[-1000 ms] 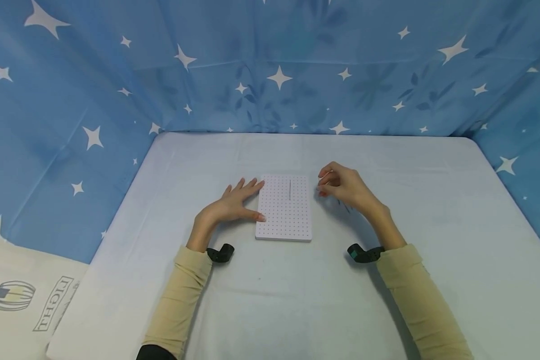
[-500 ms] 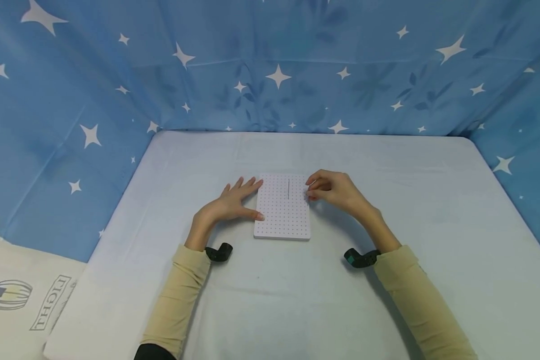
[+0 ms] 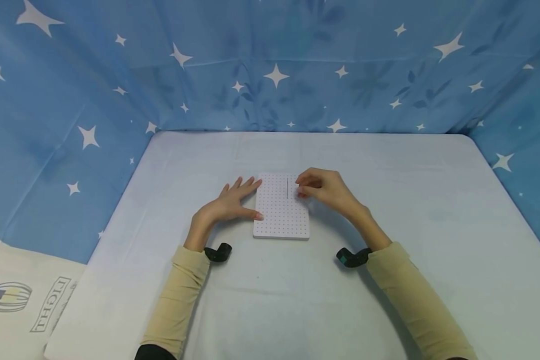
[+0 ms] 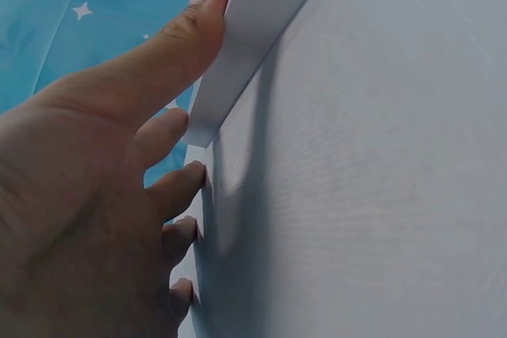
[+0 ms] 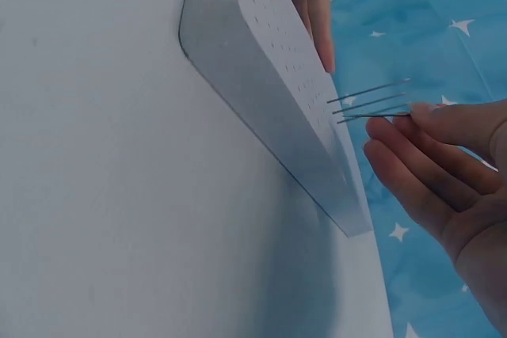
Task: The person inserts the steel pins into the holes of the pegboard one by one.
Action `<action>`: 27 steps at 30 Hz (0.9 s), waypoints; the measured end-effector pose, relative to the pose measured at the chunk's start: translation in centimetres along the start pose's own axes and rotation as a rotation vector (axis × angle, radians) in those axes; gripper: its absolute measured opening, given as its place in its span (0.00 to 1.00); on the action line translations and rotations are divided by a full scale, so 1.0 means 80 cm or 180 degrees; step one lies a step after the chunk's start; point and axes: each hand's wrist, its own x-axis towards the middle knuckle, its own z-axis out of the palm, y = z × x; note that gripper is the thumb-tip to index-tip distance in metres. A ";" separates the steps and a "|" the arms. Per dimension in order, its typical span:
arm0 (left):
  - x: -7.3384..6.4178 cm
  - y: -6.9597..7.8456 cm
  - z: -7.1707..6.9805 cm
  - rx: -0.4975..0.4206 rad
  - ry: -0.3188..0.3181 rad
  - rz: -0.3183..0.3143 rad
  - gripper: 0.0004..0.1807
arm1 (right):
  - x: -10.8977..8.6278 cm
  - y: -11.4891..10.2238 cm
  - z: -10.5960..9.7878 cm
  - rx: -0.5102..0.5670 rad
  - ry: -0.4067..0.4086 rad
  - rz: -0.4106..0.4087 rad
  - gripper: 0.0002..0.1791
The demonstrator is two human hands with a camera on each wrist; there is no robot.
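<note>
A white pegboard [image 3: 279,220] with rows of small holes lies flat on the table. Several thin metal pins [image 5: 368,90] stand in it near its far end; in the head view they merge into one dark line. My left hand [image 3: 227,206] rests at the board's left side with fingers spread, its thumb [image 4: 207,13] touching the board's edge. Over the board's far right part, my right hand [image 3: 326,189] pinches another thin pin [image 5: 380,115] between thumb and fingertips. That pin's free end is close to the standing pins; whether it touches a hole cannot be told.
A white cloth-covered table [image 3: 261,295] surrounds the board. Blue star-patterned curtains [image 3: 225,45] hang behind and at the sides. Printed cream fabric [image 3: 22,280] lies at the lower left. Each wrist wears a black camera [image 3: 219,252].
My right hand has moved left from beside the board to over its far right part, carrying the pin. The left hand stays in place at the board's left edge.
</note>
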 end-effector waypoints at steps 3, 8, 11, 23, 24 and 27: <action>-0.001 -0.001 -0.001 0.0012 0.0002 -0.0005 0.58 | 0.005 -0.004 0.006 0.0001 -0.0020 -0.0028 0.07; -0.002 -0.002 0.000 0.0014 -0.0011 -0.0007 0.58 | 0.009 -0.009 0.012 0.0043 -0.0063 0.0003 0.04; -0.001 -0.002 0.001 0.0014 -0.0005 0.0015 0.58 | 0.009 -0.011 0.012 0.0051 -0.0088 0.0047 0.03; 0.000 0.000 0.000 0.0037 -0.0003 0.0007 0.58 | 0.004 -0.014 0.005 -0.0128 -0.0197 0.0079 0.02; 0.000 -0.001 0.000 0.0037 -0.0001 0.0008 0.58 | 0.003 -0.014 0.005 -0.0141 -0.0204 0.0069 0.02; 0.000 -0.002 0.000 0.0032 -0.0001 0.0014 0.58 | 0.002 -0.014 0.003 -0.0172 -0.0228 0.0054 0.02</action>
